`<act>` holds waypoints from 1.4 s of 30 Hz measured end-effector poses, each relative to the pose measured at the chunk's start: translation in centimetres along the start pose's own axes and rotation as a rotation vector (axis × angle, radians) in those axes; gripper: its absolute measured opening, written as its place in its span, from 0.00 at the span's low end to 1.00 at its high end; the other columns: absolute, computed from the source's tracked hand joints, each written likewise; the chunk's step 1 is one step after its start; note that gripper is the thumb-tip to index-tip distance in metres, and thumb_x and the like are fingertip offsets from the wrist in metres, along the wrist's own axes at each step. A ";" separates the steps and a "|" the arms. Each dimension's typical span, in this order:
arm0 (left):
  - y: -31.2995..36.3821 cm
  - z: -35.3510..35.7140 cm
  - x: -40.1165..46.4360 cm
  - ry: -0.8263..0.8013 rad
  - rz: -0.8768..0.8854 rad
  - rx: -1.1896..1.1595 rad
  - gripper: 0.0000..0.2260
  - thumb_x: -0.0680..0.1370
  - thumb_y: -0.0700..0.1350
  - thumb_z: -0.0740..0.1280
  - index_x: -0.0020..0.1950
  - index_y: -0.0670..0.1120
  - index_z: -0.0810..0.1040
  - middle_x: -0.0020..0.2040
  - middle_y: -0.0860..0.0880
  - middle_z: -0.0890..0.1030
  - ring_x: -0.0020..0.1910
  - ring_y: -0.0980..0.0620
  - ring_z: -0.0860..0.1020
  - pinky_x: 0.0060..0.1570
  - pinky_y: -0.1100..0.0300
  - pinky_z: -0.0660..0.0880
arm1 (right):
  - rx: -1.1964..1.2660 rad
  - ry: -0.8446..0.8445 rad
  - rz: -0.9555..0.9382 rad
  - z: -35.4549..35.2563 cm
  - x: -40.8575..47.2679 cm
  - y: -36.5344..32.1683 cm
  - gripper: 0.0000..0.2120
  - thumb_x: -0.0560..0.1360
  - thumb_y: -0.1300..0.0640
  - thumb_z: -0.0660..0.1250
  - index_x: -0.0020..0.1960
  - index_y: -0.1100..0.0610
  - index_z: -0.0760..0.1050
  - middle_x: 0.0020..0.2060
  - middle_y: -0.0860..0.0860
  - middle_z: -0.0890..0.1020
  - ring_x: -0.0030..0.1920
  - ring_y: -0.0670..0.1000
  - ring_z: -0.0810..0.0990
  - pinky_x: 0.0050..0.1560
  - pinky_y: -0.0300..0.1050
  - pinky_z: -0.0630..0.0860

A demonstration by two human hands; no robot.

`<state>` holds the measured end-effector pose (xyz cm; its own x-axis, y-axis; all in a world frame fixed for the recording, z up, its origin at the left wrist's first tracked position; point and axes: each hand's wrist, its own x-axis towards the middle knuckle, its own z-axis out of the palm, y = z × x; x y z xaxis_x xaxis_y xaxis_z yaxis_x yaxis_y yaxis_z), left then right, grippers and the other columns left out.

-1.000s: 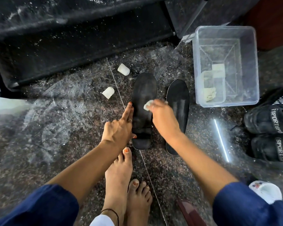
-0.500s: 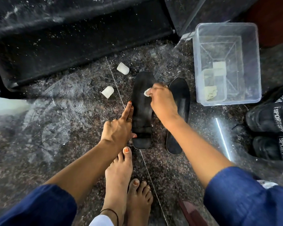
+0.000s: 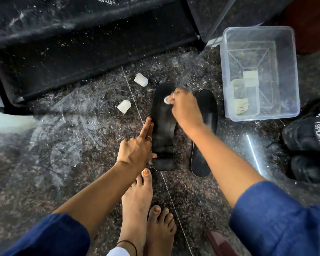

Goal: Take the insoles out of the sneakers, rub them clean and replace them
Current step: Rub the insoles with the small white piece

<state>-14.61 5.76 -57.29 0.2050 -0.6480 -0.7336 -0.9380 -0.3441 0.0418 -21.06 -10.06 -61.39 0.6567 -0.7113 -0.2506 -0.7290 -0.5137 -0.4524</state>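
Two black insoles lie side by side on the speckled stone floor. My left hand presses on the left edge of the left insole, index finger stretched along it, thumb on its heel end. My right hand pinches a small white wipe against the toe end of that insole. The right insole is partly hidden under my right forearm. Two black sneakers marked SPORT stand at the right edge.
A clear plastic box holding pale pads stands right of the insoles. Two white wads lie on the floor to the left. A dark step runs along the far side. My bare feet are just below the insoles.
My right hand has slid the wipe up the left insole from its middle to the toe end. The left hand has stayed in place.
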 end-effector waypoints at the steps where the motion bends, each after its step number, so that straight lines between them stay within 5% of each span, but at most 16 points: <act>1: 0.0 -0.1 0.0 -0.003 0.001 0.005 0.41 0.79 0.61 0.59 0.79 0.46 0.37 0.73 0.53 0.24 0.53 0.49 0.81 0.46 0.57 0.72 | 0.011 0.014 0.022 -0.3 0.9 0.1 0.10 0.71 0.71 0.65 0.49 0.62 0.80 0.46 0.56 0.81 0.47 0.56 0.81 0.48 0.51 0.79; 9: -0.2 0.1 -0.2 0.008 0.003 -0.023 0.39 0.80 0.58 0.61 0.80 0.48 0.40 0.74 0.52 0.25 0.54 0.47 0.81 0.48 0.55 0.73 | -0.015 -0.137 -0.217 2.0 -7.1 -0.5 0.14 0.70 0.71 0.64 0.49 0.57 0.81 0.48 0.49 0.80 0.44 0.55 0.81 0.45 0.50 0.79; 13: -0.2 0.3 -0.1 0.010 0.005 -0.036 0.38 0.80 0.58 0.62 0.80 0.48 0.42 0.74 0.52 0.25 0.55 0.47 0.80 0.49 0.55 0.74 | -0.046 -0.164 -0.240 1.0 -5.4 -1.3 0.15 0.68 0.74 0.62 0.49 0.60 0.80 0.48 0.54 0.78 0.46 0.59 0.80 0.45 0.52 0.78; 20: -0.3 0.4 0.0 0.021 -0.003 -0.060 0.41 0.80 0.60 0.61 0.79 0.47 0.36 0.73 0.54 0.24 0.55 0.48 0.80 0.50 0.55 0.73 | 0.074 -0.005 0.015 -0.7 2.2 -1.4 0.07 0.71 0.72 0.65 0.45 0.66 0.79 0.50 0.58 0.78 0.49 0.58 0.79 0.52 0.51 0.76; 29: -0.2 0.7 0.1 0.041 -0.008 -0.055 0.41 0.81 0.55 0.63 0.79 0.47 0.34 0.74 0.53 0.26 0.53 0.48 0.80 0.45 0.55 0.71 | 0.088 -0.190 -0.113 1.4 -5.1 -1.2 0.09 0.71 0.70 0.66 0.47 0.61 0.81 0.46 0.53 0.80 0.46 0.55 0.80 0.48 0.44 0.74; 33: -0.1 0.4 0.0 0.024 -0.008 -0.074 0.41 0.80 0.57 0.62 0.79 0.47 0.37 0.71 0.54 0.23 0.55 0.48 0.80 0.49 0.55 0.72 | 0.112 -0.070 -0.035 0.9 -0.7 -1.3 0.07 0.71 0.71 0.64 0.45 0.66 0.79 0.45 0.58 0.81 0.47 0.58 0.80 0.50 0.53 0.77; 36: -0.2 0.8 0.2 0.027 -0.006 -0.052 0.41 0.80 0.59 0.61 0.79 0.47 0.35 0.72 0.53 0.23 0.52 0.48 0.81 0.44 0.56 0.69 | 0.229 0.052 0.111 -0.3 2.4 -1.1 0.09 0.71 0.71 0.62 0.44 0.65 0.81 0.46 0.60 0.84 0.48 0.57 0.81 0.51 0.49 0.78; 42: -0.5 0.7 0.2 0.035 0.009 -0.053 0.40 0.80 0.57 0.61 0.79 0.47 0.36 0.71 0.53 0.23 0.50 0.49 0.81 0.43 0.57 0.71 | 0.233 -0.060 0.103 0.8 0.2 -0.9 0.07 0.71 0.70 0.64 0.43 0.63 0.80 0.46 0.56 0.82 0.49 0.56 0.79 0.52 0.45 0.75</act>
<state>-14.30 6.29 -57.94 0.2069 -0.6741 -0.7091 -0.9239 -0.3730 0.0849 -20.09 -9.38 -61.67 0.5968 -0.7206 -0.3531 -0.7332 -0.3110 -0.6047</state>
